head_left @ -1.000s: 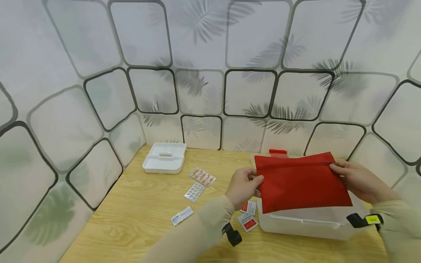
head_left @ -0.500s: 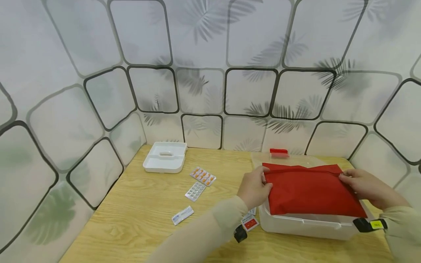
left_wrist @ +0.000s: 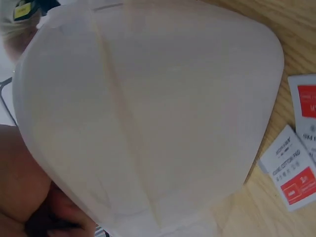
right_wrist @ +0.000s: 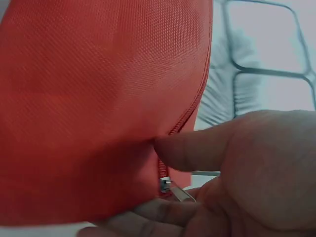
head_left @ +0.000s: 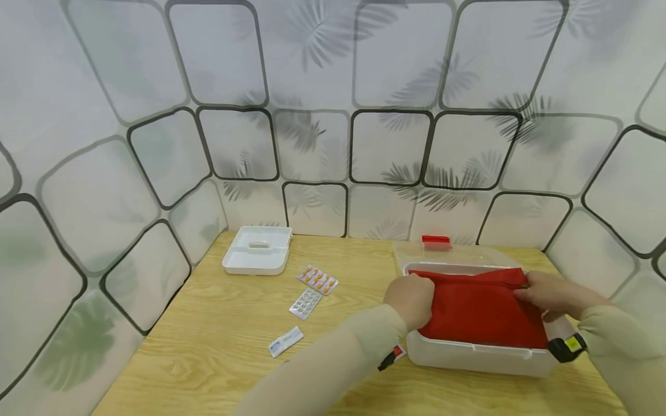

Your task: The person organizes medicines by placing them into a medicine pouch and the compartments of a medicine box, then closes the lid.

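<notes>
A red zippered pouch (head_left: 478, 309) lies in the mouth of a translucent plastic box (head_left: 484, 359), its lower part inside the box. My left hand (head_left: 412, 300) grips the pouch's left edge at the box's left rim, fingers mostly hidden from the head camera. With thumb and fingers, my right hand (head_left: 551, 292) pinches the right side of the pouch. In the right wrist view, the thumb presses the red fabric beside the zipper, and the metal zipper pull (right_wrist: 177, 190) hangs next to the fingers. The left wrist view is mostly filled by the box wall (left_wrist: 187, 108).
The box's clear lid hangs back with its red latch (head_left: 436, 242). Cotton pad sachets (left_wrist: 294, 168) lie left of the box. Farther left are blister packs (head_left: 317, 279), a small white packet (head_left: 285, 341) and a white handled tray (head_left: 257, 251). A patterned curtain (head_left: 312, 144) surrounds the table.
Both hands have lowered the red pouch from above the box down into its opening. The left hand has shifted right and now covers the pouch's left edge.
</notes>
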`<action>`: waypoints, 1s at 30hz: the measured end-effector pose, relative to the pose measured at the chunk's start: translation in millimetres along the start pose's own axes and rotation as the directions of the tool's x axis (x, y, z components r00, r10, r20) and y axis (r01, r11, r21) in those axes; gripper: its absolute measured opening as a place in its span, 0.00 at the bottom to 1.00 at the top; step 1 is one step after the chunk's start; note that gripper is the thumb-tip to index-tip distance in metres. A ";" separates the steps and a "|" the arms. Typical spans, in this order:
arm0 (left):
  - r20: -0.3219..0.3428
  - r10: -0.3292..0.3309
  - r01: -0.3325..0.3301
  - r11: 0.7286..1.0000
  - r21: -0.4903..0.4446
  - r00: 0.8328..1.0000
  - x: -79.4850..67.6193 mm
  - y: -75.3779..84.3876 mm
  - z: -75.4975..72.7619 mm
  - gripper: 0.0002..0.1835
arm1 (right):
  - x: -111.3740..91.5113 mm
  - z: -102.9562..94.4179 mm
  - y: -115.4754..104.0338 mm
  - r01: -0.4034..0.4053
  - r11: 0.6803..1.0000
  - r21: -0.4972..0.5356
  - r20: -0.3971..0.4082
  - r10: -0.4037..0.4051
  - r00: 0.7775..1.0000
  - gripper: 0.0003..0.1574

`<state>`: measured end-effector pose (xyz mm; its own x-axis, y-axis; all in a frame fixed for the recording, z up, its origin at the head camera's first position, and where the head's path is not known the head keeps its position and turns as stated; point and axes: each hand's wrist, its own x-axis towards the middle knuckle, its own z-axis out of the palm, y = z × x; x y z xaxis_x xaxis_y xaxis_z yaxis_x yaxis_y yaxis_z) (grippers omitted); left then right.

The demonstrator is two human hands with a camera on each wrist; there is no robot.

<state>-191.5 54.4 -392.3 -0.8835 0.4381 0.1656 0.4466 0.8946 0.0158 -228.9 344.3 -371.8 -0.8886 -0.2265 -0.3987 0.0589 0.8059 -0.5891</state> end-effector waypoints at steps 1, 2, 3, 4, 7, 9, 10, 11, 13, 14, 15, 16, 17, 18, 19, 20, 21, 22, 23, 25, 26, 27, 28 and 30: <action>0.008 0.012 -0.013 0.999 0.041 1.000 1.0 1.4 0.7 0.08 | 0.7 0.6 -1.6 -0.013 1.000 -0.022 0.016 0.014 1.000 0.28; 0.017 0.024 -0.025 0.997 0.079 1.000 1.9 2.9 1.3 0.09 | 1.3 1.1 -3.0 -0.027 0.999 -0.033 0.038 0.029 0.999 0.29; 0.022 0.035 -0.037 0.993 0.110 0.999 2.6 4.2 2.0 0.09 | 1.7 1.5 -4.6 -0.041 0.998 -0.037 0.060 0.044 0.997 0.29; 0.029 0.045 -0.048 0.990 0.135 0.999 3.3 5.4 2.5 0.09 | 2.2 1.7 -6.0 -0.053 0.998 -0.044 0.083 0.056 0.995 0.30; 0.043 0.073 -0.080 0.977 0.196 0.996 5.8 8.8 4.3 0.08 | 2.9 2.2 -10.5 -0.087 0.995 -0.052 0.149 0.094 0.984 0.30; 0.059 0.089 -0.101 0.966 0.237 0.994 7.7 10.9 5.0 0.08 | 4.2 2.0 -13.8 -0.098 0.994 -0.042 0.186 0.104 0.977 0.32; 0.070 0.097 -0.112 0.959 0.261 0.993 8.6 12.1 5.2 0.08 | 4.9 1.7 -15.6 -0.108 0.993 -0.041 0.201 0.114 0.973 0.34; 0.081 0.102 -0.121 0.952 0.282 0.991 9.4 13.3 5.1 0.08 | 5.7 1.2 -17.4 -0.117 0.992 -0.040 0.214 0.123 0.969 0.36; 0.116 0.102 -0.134 0.938 0.319 0.988 10.6 15.2 4.9 0.08 | 7.3 0.2 -20.8 -0.132 0.990 -0.041 0.228 0.138 0.964 0.41; 0.136 0.096 -0.136 0.935 0.326 0.986 11.0 16.2 4.6 0.08 | 7.5 -0.4 -22.7 -0.136 0.989 -0.051 0.228 0.144 0.963 0.44; 0.158 0.085 -0.133 0.936 0.326 0.984 11.1 16.9 4.3 0.08 | 7.3 -0.9 -24.7 -0.135 0.989 -0.063 0.227 0.146 0.963 0.47; 0.176 0.074 -0.128 0.939 0.320 0.982 11.2 17.0 4.4 0.08 | 7.8 -1.3 -26.7 -0.128 0.989 -0.080 0.229 0.143 0.963 0.48; 0.191 0.066 -0.124 0.942 0.311 0.979 11.4 16.7 5.1 0.08 | 7.8 -1.4 -29.7 -0.112 0.989 -0.097 0.233 0.132 0.963 0.48; 0.205 0.060 -0.120 0.947 0.298 0.977 11.2 15.9 5.9 0.07 | 7.9 -0.7 -32.4 -0.095 0.989 -0.117 0.233 0.120 0.965 0.47; 0.213 0.053 -0.114 0.952 0.284 0.976 10.8 15.1 6.7 0.08 | 8.5 0.1 -35.4 -0.075 0.988 -0.137 0.237 0.106 0.966 0.45; 0.218 0.051 -0.110 0.957 0.267 0.975 10.2 14.1 7.4 0.07 | 9.2 1.2 -38.3 -0.053 0.986 -0.159 0.244 0.091 0.965 0.44; 0.224 0.051 -0.109 0.961 0.254 0.973 9.7 13.0 8.0 0.07 | 10.1 2.4 -40.8 -0.031 0.983 -0.180 0.251 0.076 0.965 0.41; 0.230 0.056 -0.114 0.963 0.245 0.972 9.2 12.0 8.3 0.07 | 11.3 3.8 -42.7 -0.012 0.979 -0.202 0.255 0.064 0.965 0.37; 0.235 0.061 -0.117 0.965 0.234 0.970 8.8 11.1 8.8 0.07 | 12.4 5.0 -44.3 0.003 0.976 -0.220 0.257 0.055 0.965 0.35; 0.259 0.062 -0.119 0.970 0.213 0.964 8.1 10.3 7.9 0.08 | 15.7 6.9 -43.9 0.014 0.971 -0.239 0.264 0.051 0.963 0.33; 0.273 0.064 -0.123 0.971 0.206 0.960 8.0 10.2 7.3 0.09 | 16.9 7.4 -43.5 0.015 0.970 -0.243 0.268 0.053 0.962 0.33; 0.290 0.065 -0.127 0.972 0.199 0.955 8.1 10.1 6.7 0.09 | 18.0 7.4 -42.9 0.009 0.970 -0.243 0.270 0.059 0.961 0.33; 0.304 0.066 -0.130 0.972 0.194 0.950 8.3 10.0 6.4 0.10 | 19.4 7.6 -42.0 0.005 0.970 -0.243 0.271 0.063 0.961 0.33; 0.336 0.064 -0.134 0.973 0.190 0.940 9.0 9.9 6.1 0.12 | 21.4 7.9 -40.5 -0.014 0.974 -0.225 0.281 0.078 0.956 0.34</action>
<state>-195.9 67.7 -396.6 -0.8489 0.4988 -0.1746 0.5263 0.8279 -0.1939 -246.7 302.4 -362.0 -0.7175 -0.3072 -0.6251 -0.0325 0.9112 -0.4106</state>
